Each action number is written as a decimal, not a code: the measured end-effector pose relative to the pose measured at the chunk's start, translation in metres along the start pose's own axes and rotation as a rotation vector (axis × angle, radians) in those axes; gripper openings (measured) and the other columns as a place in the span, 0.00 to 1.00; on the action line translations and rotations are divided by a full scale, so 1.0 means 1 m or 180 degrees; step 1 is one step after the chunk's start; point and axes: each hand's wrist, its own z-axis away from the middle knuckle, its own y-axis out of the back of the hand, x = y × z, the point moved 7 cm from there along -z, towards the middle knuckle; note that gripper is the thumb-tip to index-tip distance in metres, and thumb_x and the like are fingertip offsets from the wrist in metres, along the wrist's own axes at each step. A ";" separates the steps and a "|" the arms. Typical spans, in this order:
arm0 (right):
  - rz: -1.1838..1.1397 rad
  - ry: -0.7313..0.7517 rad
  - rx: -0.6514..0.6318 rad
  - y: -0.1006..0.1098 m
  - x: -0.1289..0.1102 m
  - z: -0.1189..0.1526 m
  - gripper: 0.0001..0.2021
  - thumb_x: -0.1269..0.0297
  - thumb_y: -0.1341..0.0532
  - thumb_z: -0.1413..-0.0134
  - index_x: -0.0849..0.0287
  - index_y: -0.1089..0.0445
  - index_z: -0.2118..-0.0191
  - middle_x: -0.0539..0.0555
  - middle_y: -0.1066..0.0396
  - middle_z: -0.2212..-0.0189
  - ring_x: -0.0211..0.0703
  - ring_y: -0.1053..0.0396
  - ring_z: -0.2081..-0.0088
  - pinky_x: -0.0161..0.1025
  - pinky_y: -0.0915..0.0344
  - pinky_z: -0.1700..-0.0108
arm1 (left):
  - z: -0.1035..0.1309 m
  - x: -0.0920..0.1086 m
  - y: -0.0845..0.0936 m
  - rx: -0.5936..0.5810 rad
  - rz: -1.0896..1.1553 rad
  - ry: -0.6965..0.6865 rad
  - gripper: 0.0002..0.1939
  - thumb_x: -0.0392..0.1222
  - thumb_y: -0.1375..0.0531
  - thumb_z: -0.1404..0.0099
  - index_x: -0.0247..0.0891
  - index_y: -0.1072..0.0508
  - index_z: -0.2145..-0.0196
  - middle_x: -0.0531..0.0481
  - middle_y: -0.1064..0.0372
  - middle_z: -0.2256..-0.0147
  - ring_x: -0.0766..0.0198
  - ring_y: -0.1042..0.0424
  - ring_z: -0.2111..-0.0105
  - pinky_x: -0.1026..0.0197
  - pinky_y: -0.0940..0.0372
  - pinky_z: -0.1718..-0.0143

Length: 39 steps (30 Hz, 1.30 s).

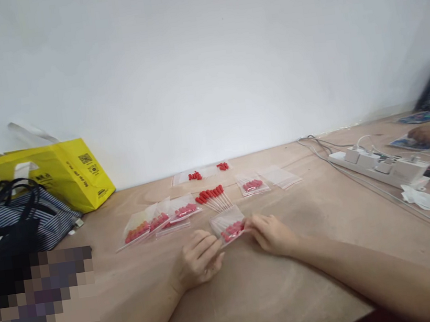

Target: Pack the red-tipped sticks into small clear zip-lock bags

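Fingers of both hands pinching clear bag (pixel 229 226), loose red-tipped sticks (pixel 214 196) just behind, power strip (pixel 382 165) right

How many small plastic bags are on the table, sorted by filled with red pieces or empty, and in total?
Bags with red pieces: 6, one between the left hand and right hand
Empty bags: 1
Total: 7

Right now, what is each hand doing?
Left hand: fingers curled, pinching the small clear bag of red pieces.
Right hand: gripping the same bag's other edge.
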 end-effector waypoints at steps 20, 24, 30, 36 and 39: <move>-0.0271 -0.1452 -0.0047 0.033 0.177 0.000 0.07 0.60 0.48 0.50 0.59 0.41 0.69 0.59 0.34 0.58 0.42 0.34 0.58 0.38 0.39 0.59 | 0.013 -0.030 -0.017 -0.0626 0.0363 0.1037 0.07 0.34 0.49 0.40 0.36 0.32 0.67 0.48 0.30 0.72 0.63 0.31 0.72 0.61 0.36 0.70; 0.0644 -0.2297 -0.0080 0.056 0.201 0.018 0.11 0.58 0.47 0.51 0.58 0.35 0.67 0.56 0.33 0.60 0.43 0.35 0.60 0.39 0.41 0.57 | 0.012 -0.031 -0.018 -0.0667 0.0455 0.1102 0.07 0.35 0.49 0.40 0.36 0.32 0.67 0.48 0.30 0.72 0.63 0.31 0.72 0.60 0.36 0.69; 0.1482 -0.3853 0.0233 0.080 0.235 0.052 0.19 0.50 0.43 0.61 0.61 0.31 0.67 0.64 0.31 0.65 0.59 0.37 0.57 0.53 0.44 0.58 | 0.011 -0.032 -0.019 -0.0753 0.0543 0.1152 0.07 0.35 0.49 0.39 0.36 0.31 0.68 0.48 0.30 0.72 0.63 0.32 0.72 0.61 0.36 0.70; 0.1045 -0.4345 0.0306 0.077 0.248 0.067 0.13 0.53 0.38 0.68 0.58 0.32 0.78 0.59 0.31 0.76 0.58 0.34 0.63 0.53 0.44 0.60 | 0.010 -0.032 -0.019 -0.0805 0.0580 0.1147 0.08 0.35 0.50 0.39 0.36 0.31 0.68 0.47 0.31 0.72 0.63 0.33 0.72 0.61 0.37 0.70; 0.1070 -0.4340 0.0557 0.081 0.244 0.069 0.11 0.56 0.39 0.67 0.59 0.32 0.78 0.63 0.31 0.71 0.65 0.37 0.58 0.59 0.47 0.58 | 0.010 -0.032 -0.019 -0.0821 0.0584 0.1154 0.08 0.35 0.49 0.39 0.35 0.31 0.68 0.47 0.30 0.72 0.62 0.33 0.72 0.61 0.37 0.71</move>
